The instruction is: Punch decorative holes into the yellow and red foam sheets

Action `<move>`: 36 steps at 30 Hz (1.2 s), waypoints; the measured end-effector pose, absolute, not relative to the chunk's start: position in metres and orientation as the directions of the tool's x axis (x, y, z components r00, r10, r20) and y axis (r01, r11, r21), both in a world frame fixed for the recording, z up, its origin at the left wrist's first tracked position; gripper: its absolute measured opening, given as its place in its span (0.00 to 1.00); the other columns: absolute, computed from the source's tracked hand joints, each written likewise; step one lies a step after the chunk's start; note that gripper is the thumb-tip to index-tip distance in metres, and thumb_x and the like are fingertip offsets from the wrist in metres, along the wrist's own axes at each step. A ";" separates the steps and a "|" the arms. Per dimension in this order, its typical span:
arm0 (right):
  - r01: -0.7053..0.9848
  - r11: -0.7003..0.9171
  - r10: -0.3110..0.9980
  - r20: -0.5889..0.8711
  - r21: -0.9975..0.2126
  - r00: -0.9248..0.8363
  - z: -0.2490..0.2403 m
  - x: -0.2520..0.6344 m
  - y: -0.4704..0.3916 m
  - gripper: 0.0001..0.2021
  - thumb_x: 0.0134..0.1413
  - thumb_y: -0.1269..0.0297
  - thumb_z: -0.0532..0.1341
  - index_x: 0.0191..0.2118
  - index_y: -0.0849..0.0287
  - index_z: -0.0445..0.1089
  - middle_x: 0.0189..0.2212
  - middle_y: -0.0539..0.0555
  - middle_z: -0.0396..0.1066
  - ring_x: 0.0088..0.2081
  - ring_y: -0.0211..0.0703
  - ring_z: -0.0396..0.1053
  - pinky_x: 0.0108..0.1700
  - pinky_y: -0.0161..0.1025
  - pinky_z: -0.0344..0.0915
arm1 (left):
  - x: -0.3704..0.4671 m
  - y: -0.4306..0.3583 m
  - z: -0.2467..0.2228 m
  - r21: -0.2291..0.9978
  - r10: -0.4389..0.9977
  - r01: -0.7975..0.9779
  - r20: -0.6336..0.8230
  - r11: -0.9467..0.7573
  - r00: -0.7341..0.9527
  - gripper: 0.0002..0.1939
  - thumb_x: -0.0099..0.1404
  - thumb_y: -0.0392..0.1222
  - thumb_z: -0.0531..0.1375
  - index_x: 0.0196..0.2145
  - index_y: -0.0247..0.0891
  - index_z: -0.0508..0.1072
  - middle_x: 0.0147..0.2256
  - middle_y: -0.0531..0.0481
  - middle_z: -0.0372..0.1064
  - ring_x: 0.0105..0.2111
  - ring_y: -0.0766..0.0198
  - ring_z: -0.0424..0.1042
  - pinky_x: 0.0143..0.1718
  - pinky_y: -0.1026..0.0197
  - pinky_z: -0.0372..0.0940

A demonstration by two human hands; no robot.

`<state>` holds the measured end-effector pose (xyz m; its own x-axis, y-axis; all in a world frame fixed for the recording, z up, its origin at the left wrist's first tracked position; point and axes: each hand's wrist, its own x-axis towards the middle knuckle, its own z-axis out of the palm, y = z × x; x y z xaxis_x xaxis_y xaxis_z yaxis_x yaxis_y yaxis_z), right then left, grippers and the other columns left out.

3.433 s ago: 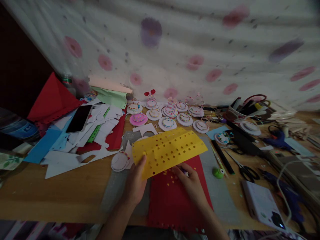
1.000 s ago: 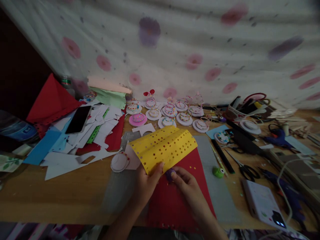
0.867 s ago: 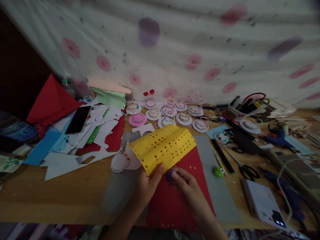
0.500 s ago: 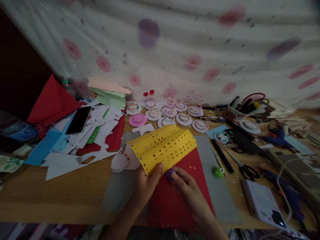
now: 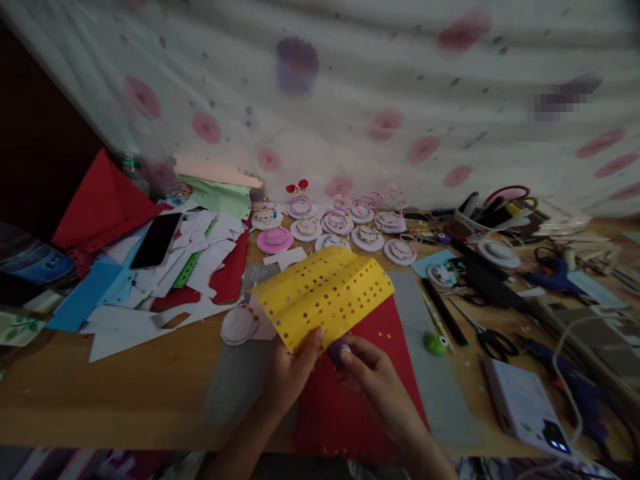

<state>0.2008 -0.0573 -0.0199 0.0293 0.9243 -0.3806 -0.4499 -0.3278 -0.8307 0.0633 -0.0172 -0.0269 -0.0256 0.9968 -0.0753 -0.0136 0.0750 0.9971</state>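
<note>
A yellow paper sheet (image 5: pixel 330 290) with rows of small star-shaped holes is raised over the table. My left hand (image 5: pixel 295 367) is closed on its lower left edge, thumb on top. In my right hand (image 5: pixel 370 367) a small purple paper punch (image 5: pixel 337 352) is gripped at the sheet's lower edge; the fingers partly hide it, and I cannot tell whether its jaws are pressed. Beneath both hands lies a red sheet (image 5: pixel 360 407) with a few tiny yellow stars on it, over a grey cutting mat (image 5: pixel 445 393).
Beaded bracelets on white discs (image 5: pixel 367 237) line the back. To the left are paper scraps (image 5: pixel 200 247) and a phone (image 5: pixel 157 241). On the right lie scissors (image 5: pixel 485 333), a green punch (image 5: pixel 436 343), glue guns (image 5: pixel 553 273) and a white power bank (image 5: pixel 525 407).
The yellow sheet's left end has dipped and shifted slightly left. My right hand and the purple punch have moved a little left and down along its edge.
</note>
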 end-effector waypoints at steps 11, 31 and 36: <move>-0.653 -0.391 0.868 -0.495 -0.648 -0.028 -0.021 0.196 -0.059 0.13 0.35 0.59 0.74 0.27 0.58 0.74 0.27 0.50 0.73 0.24 0.35 0.65 0.26 0.32 0.62 | 0.063 -0.019 -0.018 0.976 0.965 -0.035 -0.208 0.216 0.160 0.12 0.56 0.50 0.64 0.28 0.38 0.72 0.17 0.55 0.67 0.13 0.71 0.61 0.14 0.68 0.58; -0.683 -0.209 0.921 -0.376 -0.700 0.104 -0.019 0.187 -0.059 0.09 0.41 0.62 0.72 0.31 0.57 0.78 0.34 0.55 0.78 0.40 0.48 0.72 0.46 0.44 0.66 | 0.059 -0.019 -0.025 0.926 0.955 -0.299 -0.155 0.230 0.254 0.23 0.49 0.54 0.68 0.40 0.39 0.75 0.42 0.43 0.78 0.43 0.51 0.76 0.43 0.54 0.71; -0.641 -0.235 0.924 -0.372 -0.730 0.085 -0.018 0.177 -0.059 0.11 0.39 0.60 0.73 0.29 0.59 0.76 0.29 0.56 0.77 0.37 0.52 0.73 0.42 0.45 0.67 | 0.072 -0.036 -0.029 0.954 0.951 -0.153 -0.224 0.258 0.212 0.19 0.49 0.51 0.68 0.38 0.40 0.77 0.42 0.41 0.77 0.46 0.49 0.74 0.50 0.51 0.68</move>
